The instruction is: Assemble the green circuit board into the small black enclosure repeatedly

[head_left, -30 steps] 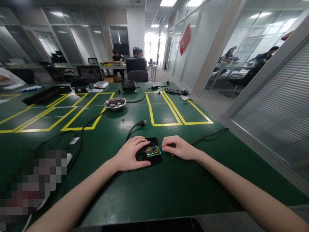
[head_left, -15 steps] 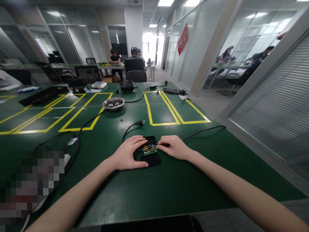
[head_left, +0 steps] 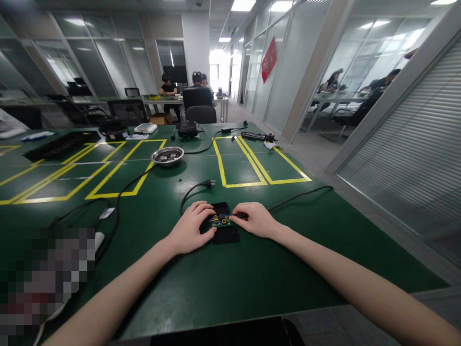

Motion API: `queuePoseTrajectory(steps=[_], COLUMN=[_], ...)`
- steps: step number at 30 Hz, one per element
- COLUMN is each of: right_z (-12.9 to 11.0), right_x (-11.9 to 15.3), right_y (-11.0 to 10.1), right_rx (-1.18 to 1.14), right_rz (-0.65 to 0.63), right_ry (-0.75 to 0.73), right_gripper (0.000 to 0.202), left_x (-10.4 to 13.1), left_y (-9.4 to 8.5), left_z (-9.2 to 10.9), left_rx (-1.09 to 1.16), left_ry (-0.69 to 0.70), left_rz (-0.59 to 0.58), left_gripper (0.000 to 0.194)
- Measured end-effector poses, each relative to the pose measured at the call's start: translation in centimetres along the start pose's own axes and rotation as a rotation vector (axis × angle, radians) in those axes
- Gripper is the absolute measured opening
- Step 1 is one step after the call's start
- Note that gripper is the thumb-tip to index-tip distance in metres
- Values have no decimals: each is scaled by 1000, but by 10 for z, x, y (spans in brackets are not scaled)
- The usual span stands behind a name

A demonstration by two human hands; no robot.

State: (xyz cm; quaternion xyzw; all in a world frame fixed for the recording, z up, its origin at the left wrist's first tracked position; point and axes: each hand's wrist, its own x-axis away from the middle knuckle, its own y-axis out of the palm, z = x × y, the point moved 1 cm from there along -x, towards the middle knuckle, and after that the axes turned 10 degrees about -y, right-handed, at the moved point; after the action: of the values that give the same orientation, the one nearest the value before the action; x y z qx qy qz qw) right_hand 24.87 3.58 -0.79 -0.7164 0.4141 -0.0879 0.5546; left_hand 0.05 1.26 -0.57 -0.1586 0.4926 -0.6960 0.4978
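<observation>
A small green circuit board (head_left: pixel 221 221) with ring-shaped coils lies between two black casing halves, one behind it (head_left: pixel 221 207) and one in front (head_left: pixel 226 235). My left hand (head_left: pixel 192 228) curves around the left side, its fingers and thumb apart, the thumb tip at the board's near left edge. My right hand (head_left: pixel 255 220) pinches the black cable end at the board's right side; the cable (head_left: pixel 300 194) runs off to the right. A black cord with a plug (head_left: pixel 209 183) lies behind my left hand.
On the green table (head_left: pixel 230 288) are a metal bowl (head_left: pixel 167 156) with small parts, a black case (head_left: pixel 188 129), a black tray (head_left: pixel 61 145), a folded tripod (head_left: pixel 257 136) and yellow tape outlines. People sit at tables farther back.
My left thumb has moved up from the front casing half to the board's near edge. My right hand stays at the cable end. The whole view has shifted slightly.
</observation>
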Motion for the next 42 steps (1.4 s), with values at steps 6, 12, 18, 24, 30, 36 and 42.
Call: queuePoseTrajectory(steps=[6,12,18,24,30,36,42], right_z=[-6,-12,-13,-12,-10,-11,-12], right_x=[-1,-3,-4,-6,-6,-6,-8], right_y=[1,0,-1,0,2,4,3], right_rx=[55,124,135,143,164,201,193], right_rz=[-23,-101,-122,-131,-136,-140,-140], right_ry=[66,123,108,124,118,102,103], right_gripper=[23,21,22,22,23,24,23], left_x=[-1,-3,-4,-6,-10,-12,-12], left_y=[1,-6,-5,-7,-7,-6,-5], left_z=[-2,-9,-12,-12,-15,-20,-22], left_rx=[-27,-49,-87,-117,-110,-99,-82], left_ry=[-17,10,-7,11,9,14,11], left_rz=[-11,-90,-117,-143,-176,-172,-140], left_gripper=[39,46,51,53,57,58,51])
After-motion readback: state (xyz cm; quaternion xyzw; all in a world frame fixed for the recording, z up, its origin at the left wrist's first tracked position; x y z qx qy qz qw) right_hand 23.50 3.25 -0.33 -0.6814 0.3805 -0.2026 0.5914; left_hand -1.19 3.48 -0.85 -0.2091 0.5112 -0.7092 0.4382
